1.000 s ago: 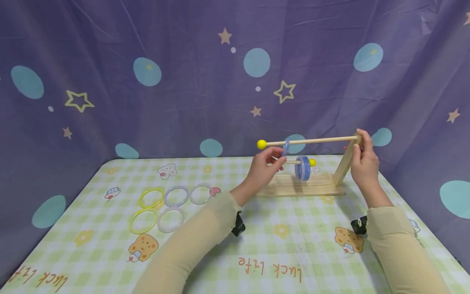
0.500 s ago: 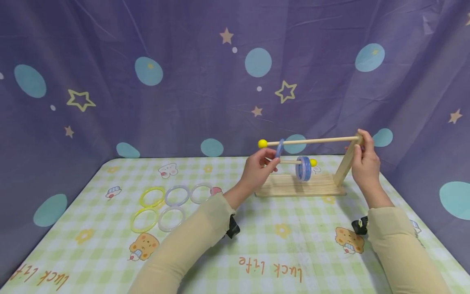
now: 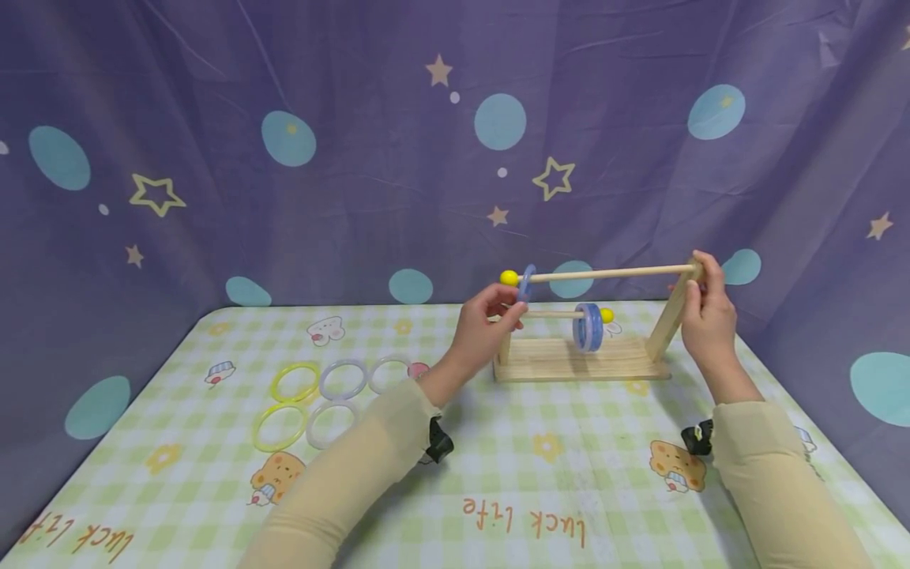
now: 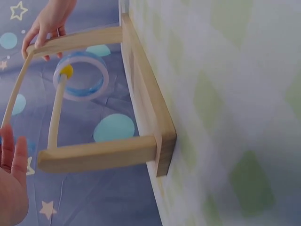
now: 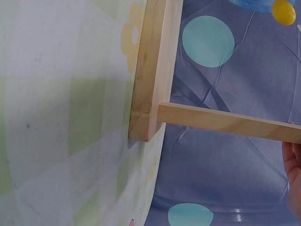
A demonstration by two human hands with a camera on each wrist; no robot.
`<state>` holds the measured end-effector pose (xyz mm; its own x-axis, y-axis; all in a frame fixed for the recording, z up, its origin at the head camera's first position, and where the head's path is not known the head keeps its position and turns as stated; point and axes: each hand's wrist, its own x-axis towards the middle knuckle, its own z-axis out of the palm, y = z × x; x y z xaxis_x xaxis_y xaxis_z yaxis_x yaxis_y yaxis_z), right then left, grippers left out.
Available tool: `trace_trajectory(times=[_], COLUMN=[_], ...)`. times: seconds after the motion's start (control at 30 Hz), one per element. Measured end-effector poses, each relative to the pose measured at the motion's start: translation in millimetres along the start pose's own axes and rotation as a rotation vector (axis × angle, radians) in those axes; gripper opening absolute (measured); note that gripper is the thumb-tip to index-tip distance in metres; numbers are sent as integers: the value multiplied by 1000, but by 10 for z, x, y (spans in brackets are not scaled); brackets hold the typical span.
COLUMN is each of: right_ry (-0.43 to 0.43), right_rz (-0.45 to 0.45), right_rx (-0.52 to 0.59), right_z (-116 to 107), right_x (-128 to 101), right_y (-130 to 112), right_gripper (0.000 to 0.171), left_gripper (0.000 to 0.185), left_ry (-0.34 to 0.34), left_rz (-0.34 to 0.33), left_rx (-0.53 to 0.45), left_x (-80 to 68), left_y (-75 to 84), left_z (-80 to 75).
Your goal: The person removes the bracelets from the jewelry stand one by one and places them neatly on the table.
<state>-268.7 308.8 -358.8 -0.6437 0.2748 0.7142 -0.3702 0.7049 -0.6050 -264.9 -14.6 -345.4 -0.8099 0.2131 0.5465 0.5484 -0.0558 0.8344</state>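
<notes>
My left hand (image 3: 486, 322) pinches a blue ring (image 3: 526, 283) that encircles the upper wooden rod (image 3: 611, 273), close beside the yellow ball (image 3: 508, 278) at its left end. My right hand (image 3: 711, 308) grips the top of the tall right post (image 3: 668, 316) of the wooden stand (image 3: 583, 362). Lower down, a second rod (image 3: 550, 314) carries several blue and pale rings (image 3: 587, 327) near its own yellow ball (image 3: 607, 315). In the left wrist view those rings (image 4: 89, 94) hang around the rod, and the short post (image 4: 99, 154) stands nearer the camera.
Left of the stand, two yellow rings (image 3: 279, 427) and several pale translucent rings (image 3: 343, 379) lie flat on the checked tablecloth (image 3: 398, 506). A purple patterned curtain (image 3: 355, 205) hangs behind the table.
My left hand has slid the blue ring leftward along the upper rod, from partway along it to beside the yellow end ball. The right hand keeps its hold on the post.
</notes>
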Motion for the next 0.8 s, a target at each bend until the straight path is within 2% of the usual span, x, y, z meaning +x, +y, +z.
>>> trace_trajectory(times=[0.2,0.4,0.8], right_ry=[0,1,6], right_rz=[-8,-8,3], right_rx=[0,-1,-3], right_z=[1,-1,4], right_x=[-1,-4,-8], right_y=[-2,-6,-12], right_gripper=[39,38,39], left_gripper=[12,11,12], left_ry=[3,5,8], left_rz=[41,49,-11], left_rx=[38,102,135], left_x=[21,48,-39], left_y=[-14,28,80], left_z=[-128,-254,-507])
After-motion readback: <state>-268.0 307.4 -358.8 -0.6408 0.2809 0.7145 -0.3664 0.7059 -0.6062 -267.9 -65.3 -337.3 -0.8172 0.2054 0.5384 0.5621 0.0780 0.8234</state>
